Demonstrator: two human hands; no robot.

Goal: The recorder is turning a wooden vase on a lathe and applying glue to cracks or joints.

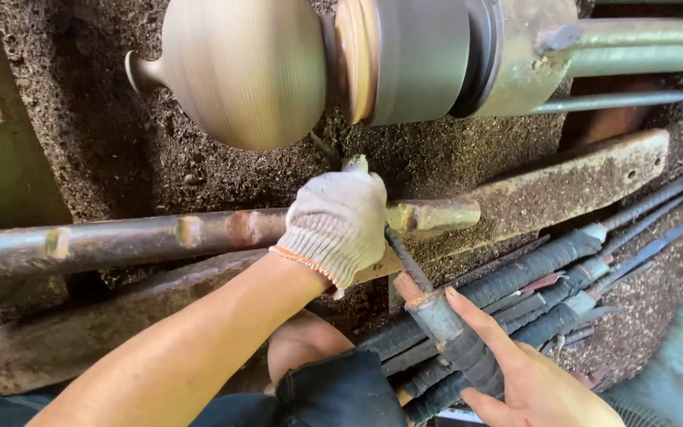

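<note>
A rounded wooden vessel (243, 67) spins blurred on a lathe, fixed to a grey chuck (416, 59). My left hand (335, 225), in a white knit glove, rests on the long rusty tool-rest bar (144, 241) and presses a turning tool's shaft against it. The tool's tip (355, 164) reaches up toward the underside of the vessel near the chuck. My bare right hand (535, 379) grips the tool's tape-wrapped handle (456, 336) at lower right, index finger stretched along it.
Sawdust (104, 134) covers the bed behind and under the lathe. Several more long tape-wrapped turning tools (563, 277) lie in a pile at right. A rusty metal plate (579, 178) slants beside them. My knee (302, 348) shows at the bottom.
</note>
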